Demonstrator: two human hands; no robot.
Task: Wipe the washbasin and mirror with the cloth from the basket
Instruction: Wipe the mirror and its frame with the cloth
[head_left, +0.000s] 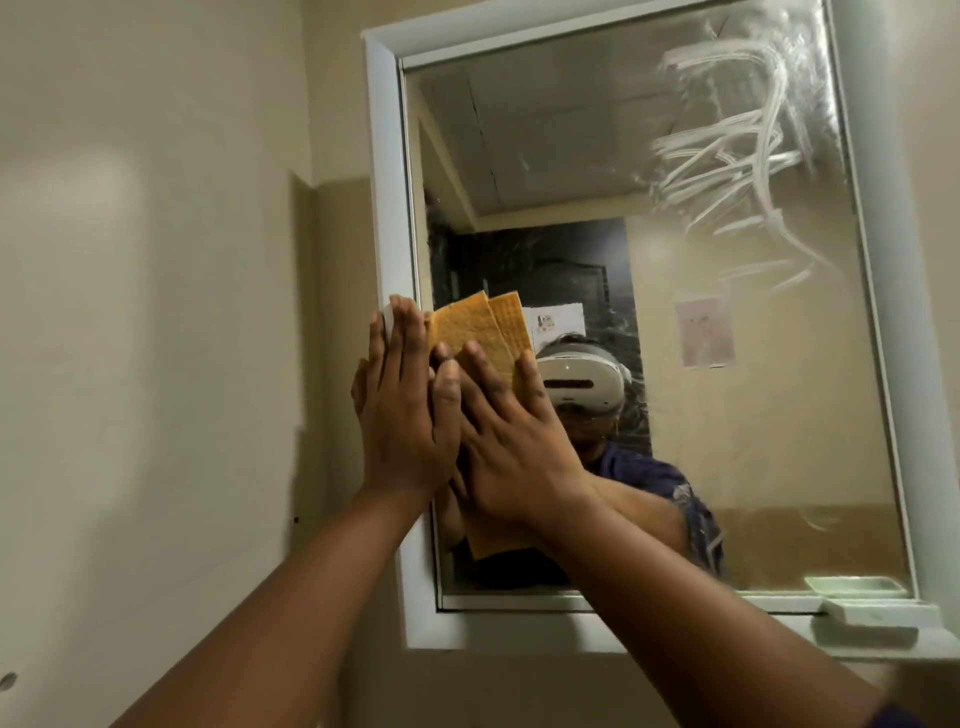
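Observation:
A wall mirror (727, 426) in a white frame (384, 171) fills the right half of the head view. An orange-yellow waffle cloth (467, 327) lies flat against the glass near the mirror's left edge. My right hand (514, 441) presses on the cloth with straight, spread fingers. My left hand (402, 410) is flat too, its fingertips touching the left frame just beside the cloth. White soapy streaks (748, 156) cover the mirror's upper right. The washbasin and the basket are out of view.
A pale green soap dish (867, 621) sits on the frame's bottom ledge at the right. A plain beige wall (156, 312) lies to the left of the mirror. A person wearing a white headset (582, 384) is reflected in the glass.

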